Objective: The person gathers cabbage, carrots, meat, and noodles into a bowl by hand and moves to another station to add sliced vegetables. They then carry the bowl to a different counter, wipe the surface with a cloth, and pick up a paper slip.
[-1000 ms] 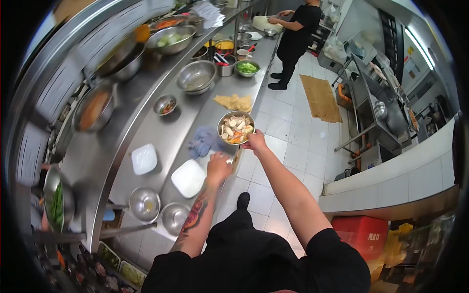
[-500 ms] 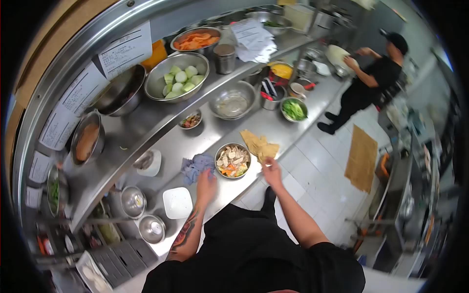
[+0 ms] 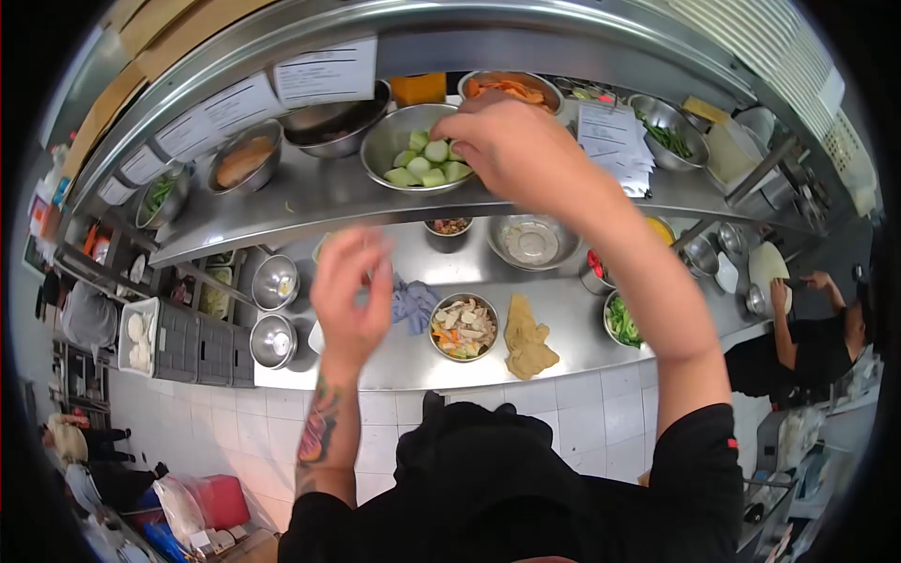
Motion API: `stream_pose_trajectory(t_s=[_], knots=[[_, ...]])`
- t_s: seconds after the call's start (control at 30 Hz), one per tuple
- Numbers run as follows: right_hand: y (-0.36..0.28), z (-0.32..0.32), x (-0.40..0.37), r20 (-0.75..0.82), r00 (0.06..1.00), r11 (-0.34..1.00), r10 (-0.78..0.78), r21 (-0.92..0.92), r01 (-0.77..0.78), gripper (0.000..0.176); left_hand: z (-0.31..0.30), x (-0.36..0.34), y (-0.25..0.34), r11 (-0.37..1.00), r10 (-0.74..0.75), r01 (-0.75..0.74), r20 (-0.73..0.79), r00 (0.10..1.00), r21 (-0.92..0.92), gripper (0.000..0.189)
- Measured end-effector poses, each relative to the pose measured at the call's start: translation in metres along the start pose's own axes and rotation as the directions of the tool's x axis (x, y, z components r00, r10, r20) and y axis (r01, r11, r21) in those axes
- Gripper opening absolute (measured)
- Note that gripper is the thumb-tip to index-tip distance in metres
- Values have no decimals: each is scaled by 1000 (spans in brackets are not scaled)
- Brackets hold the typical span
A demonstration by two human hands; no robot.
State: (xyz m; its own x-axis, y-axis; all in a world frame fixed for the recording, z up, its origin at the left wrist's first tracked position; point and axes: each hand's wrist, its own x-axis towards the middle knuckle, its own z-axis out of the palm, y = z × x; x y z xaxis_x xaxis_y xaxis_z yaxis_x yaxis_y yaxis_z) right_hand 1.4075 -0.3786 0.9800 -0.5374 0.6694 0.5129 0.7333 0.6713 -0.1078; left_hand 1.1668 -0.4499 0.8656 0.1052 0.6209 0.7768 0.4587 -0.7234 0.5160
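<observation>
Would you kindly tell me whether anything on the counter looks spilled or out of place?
Nothing looks spilled. Only a crumpled yellow cloth and a bunched blue cloth lie on the counter, flanking the bowl of chopped food.

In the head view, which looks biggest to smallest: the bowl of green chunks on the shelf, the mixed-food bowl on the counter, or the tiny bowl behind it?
1. bowl of green chunks, clearly largest, though the raised shelf may bring it nearer the camera.
2. mixed-food bowl.
3. tiny bowl.
</observation>
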Motion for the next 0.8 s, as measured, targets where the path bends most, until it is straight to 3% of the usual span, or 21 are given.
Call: stream_pose_trajectory(t_s=[0.03,0.07,0.1,0.13,0.2,0.37,0.43,0.47,0.53,0.67,0.73,0.8], knots=[[4,3,20,-3,1000,1000,-12,0,12,40,-10,33,4,994,92,-93,30,995,48,26],[6,6,39,252,962,994,106,-57,-95,44,-17,60,10,986,115,-127,109,987,109,24],[5,7,50,479,847,972,231,-143,-185,48,-21,80,10,973,133,-165,189,973,164,22],[3,8,55,475,849,972,230,-148,-180,48,-22,90,0,972,138,-169,183,973,164,22],[1,9,63,563,811,981,158,-185,-63,55,-25,103,-21,944,107,-209,363,925,254,22],[17,13,65,530,843,995,95,-77,-64,52,-34,124,-32,952,140,-249,473,870,176,19],[13,8,67,571,794,973,210,-40,-229,50,-38,132,-30,985,121,-164,475,872,49,21],[13,11,66,569,794,972,214,-41,-233,50,-37,138,-28,985,125,-167,477,870,46,21],[11,19,62,527,831,984,176,-108,-141,48,-33,150,-26,991,41,-102,528,848,88,23],[11,15,65,556,815,986,164,-61,-157,48,-20,171,-28,953,10,-201,643,766,225,19],[17,18,63,547,825,978,142,53,-203,49,-13,176,-29,925,-48,-207,639,768,318,19],[13,13,61,554,820,981,148,24,-193,49,-10,179,-27,886,-106,-212,626,772,412,19]])
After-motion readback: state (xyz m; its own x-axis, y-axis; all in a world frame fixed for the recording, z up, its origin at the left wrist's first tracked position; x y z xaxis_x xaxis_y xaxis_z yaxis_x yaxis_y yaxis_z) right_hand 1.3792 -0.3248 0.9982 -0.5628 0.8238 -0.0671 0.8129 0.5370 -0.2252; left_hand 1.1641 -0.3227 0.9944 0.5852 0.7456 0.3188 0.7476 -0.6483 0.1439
